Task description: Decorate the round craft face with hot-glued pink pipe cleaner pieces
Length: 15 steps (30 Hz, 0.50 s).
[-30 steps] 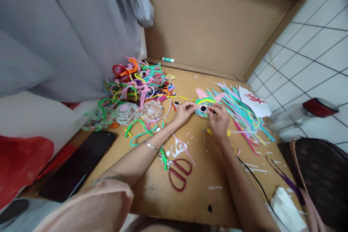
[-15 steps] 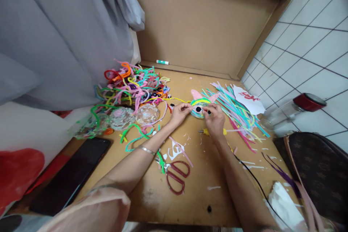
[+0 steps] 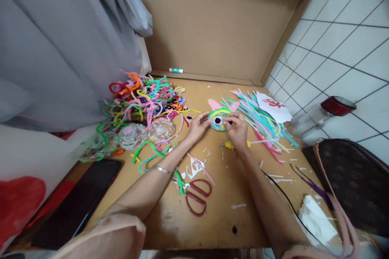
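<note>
A round craft face (image 3: 220, 112) with pink pipe-cleaner ears, a green and yellow band and a black-and-white eye (image 3: 218, 121) is between my hands. My left hand (image 3: 198, 127) pinches its left edge with thumb and fingertips. My right hand (image 3: 238, 131) has bent fingers at the eye's right side, partly covering the face; a second dark spot shows by these fingers. Just beneath the right hand lies a yellow glue gun (image 3: 228, 145), nozzle pointing left. Red-handled scissors (image 3: 197, 195) rest nearer me, beside white paper scraps (image 3: 196, 168).
Tangled pipe cleaners (image 3: 146, 101) and clear round plastic pieces (image 3: 162, 130) fill the left. Straight pipe cleaners (image 3: 261, 115) lie right, near a glass bottle (image 3: 316, 117) and brown bag (image 3: 349, 182). A phone (image 3: 79, 202) lies front left. Cardboard (image 3: 206, 24) stands behind.
The whole view has shifted slightly, so things appear a little further left. Both hands stay at the craft face, with only small finger movements.
</note>
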Motion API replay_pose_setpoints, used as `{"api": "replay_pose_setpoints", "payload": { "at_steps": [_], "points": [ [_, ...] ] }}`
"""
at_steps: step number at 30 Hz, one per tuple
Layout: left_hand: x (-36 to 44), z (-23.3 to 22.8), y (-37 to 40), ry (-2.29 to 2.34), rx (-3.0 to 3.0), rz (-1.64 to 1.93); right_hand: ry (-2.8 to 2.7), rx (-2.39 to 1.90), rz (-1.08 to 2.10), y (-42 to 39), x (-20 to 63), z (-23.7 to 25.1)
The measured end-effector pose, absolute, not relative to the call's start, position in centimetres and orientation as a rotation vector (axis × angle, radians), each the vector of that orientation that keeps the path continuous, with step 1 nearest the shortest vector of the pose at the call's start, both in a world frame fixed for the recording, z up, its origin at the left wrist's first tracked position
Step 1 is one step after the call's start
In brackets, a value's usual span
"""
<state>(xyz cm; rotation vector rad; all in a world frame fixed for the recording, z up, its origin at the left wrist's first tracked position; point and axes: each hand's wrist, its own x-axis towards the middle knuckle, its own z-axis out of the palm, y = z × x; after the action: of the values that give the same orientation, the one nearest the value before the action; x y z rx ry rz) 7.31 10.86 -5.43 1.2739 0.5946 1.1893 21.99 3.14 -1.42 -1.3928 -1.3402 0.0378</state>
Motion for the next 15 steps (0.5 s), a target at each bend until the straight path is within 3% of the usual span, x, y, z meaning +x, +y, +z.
{"api": "replay_pose_setpoints", "payload": {
  "at_steps": [15],
  "points": [
    [7.0, -4.8, 10.7, 0.631, 1.218, 1.134, -1.155, -1.488, 0.104, 4.1, 22.8, -2.6]
  ]
}}
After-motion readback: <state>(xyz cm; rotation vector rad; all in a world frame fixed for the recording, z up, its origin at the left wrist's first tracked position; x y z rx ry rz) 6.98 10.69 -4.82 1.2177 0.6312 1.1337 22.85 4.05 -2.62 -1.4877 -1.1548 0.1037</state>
